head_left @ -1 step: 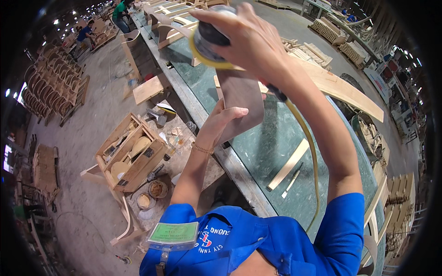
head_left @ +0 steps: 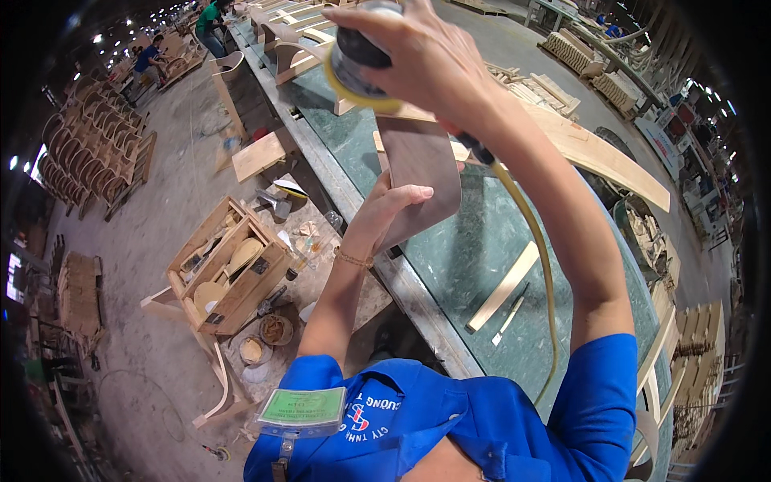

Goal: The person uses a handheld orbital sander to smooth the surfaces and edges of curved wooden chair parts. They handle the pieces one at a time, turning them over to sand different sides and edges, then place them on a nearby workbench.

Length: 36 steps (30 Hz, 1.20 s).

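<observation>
Head view, right fingers [head_left: 363, 20] gripping sander [head_left: 357, 71], left fingers [head_left: 412, 194] holding panel [head_left: 422, 157]

I saw lamps [head_left: 97, 38] glare at ten o'clock amid dimness. A soft shadow darkened the green tabletop [head_left: 442, 277]. Outer edges bowed into blackness.

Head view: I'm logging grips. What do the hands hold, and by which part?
Right hand: a disc sander, by its upper body. Left hand: a curved brown panel, by its lower half, thumb on the face.
</observation>
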Each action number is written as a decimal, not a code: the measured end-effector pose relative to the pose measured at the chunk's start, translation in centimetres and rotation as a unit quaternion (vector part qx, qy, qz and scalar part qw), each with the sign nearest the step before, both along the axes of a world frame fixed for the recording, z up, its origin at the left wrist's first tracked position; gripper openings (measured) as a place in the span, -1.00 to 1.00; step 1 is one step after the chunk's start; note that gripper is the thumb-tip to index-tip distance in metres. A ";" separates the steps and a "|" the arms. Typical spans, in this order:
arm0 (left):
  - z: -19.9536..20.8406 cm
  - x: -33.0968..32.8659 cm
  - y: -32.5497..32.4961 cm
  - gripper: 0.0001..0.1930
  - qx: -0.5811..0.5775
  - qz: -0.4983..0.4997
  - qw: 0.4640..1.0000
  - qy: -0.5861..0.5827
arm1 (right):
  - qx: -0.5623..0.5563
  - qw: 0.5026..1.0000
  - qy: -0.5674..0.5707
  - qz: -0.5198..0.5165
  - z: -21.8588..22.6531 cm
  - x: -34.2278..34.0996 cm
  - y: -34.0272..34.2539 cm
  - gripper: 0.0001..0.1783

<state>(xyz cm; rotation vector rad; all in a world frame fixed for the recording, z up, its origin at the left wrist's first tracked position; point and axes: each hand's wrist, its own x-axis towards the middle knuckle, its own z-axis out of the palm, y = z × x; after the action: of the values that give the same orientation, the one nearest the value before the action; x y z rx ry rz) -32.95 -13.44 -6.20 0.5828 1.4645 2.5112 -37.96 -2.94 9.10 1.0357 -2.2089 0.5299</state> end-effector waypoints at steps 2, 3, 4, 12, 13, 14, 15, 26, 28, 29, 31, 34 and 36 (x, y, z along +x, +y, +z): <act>0.0 -0.5 0.5 -0.39 -0.012 0.004 1.000 0.008 | -0.014 1.000 -0.002 0.026 1.1 -1.4 -0.5 -0.37; 0.0 -0.7 0.6 -0.39 -0.020 0.007 1.000 0.013 | -0.023 0.999 0.007 0.030 1.7 -2.4 -0.7 -0.39; 0.1 -0.8 0.8 -0.41 -0.006 0.002 1.000 0.009 | -0.031 0.999 0.016 0.032 2.0 -3.1 -0.7 -0.40; -0.6 -1.1 0.7 -0.44 0.035 0.023 0.997 -0.058 | 0.024 0.992 -0.034 -0.119 -1.6 0.2 8.3 -0.20; -0.6 -1.2 0.8 -0.40 0.030 0.023 0.999 -0.037 | 0.011 0.992 -0.010 -0.125 -2.0 0.3 10.8 -0.22; -1.0 -1.5 0.7 -0.36 0.028 0.019 0.999 -0.018 | 0.002 0.991 0.014 -0.136 -2.7 0.4 13.4 -0.23; -1.2 -1.7 0.8 -0.32 0.028 0.010 1.000 0.001 | -0.015 0.988 0.003 -0.156 -3.1 0.7 15.8 -0.21; -0.3 0.8 3.2 -0.23 0.000 0.009 1.000 0.004 | -0.176 0.911 -0.040 -0.372 -7.0 3.2 33.2 -0.19; 0.0 1.5 2.8 -0.23 -0.024 0.020 1.000 0.003 | -0.147 0.908 -0.050 -0.388 -7.3 3.4 29.4 -0.19; -0.1 1.8 2.9 -0.23 -0.021 0.022 1.000 0.000 | -0.143 0.922 -0.040 -0.357 -6.8 3.5 28.1 -0.20; -0.4 2.2 3.3 -0.23 -0.010 0.018 1.000 -0.011 | -0.121 0.929 -0.029 -0.349 -5.8 3.6 26.4 -0.22; -1.0 2.3 3.7 -0.24 -0.019 0.037 0.999 0.009 | -0.119 0.930 -0.005 -0.349 -5.0 3.3 27.0 -0.21; -0.8 2.3 3.9 -0.23 -0.027 0.039 0.999 -0.013 | -0.131 0.916 -0.008 -0.380 -5.0 3.6 27.9 -0.21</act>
<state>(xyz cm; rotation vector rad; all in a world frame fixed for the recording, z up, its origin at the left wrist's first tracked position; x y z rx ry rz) -30.64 -9.59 -6.98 0.4920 1.5704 2.5173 -34.35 24.97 4.13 -0.0048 -2.2508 0.4445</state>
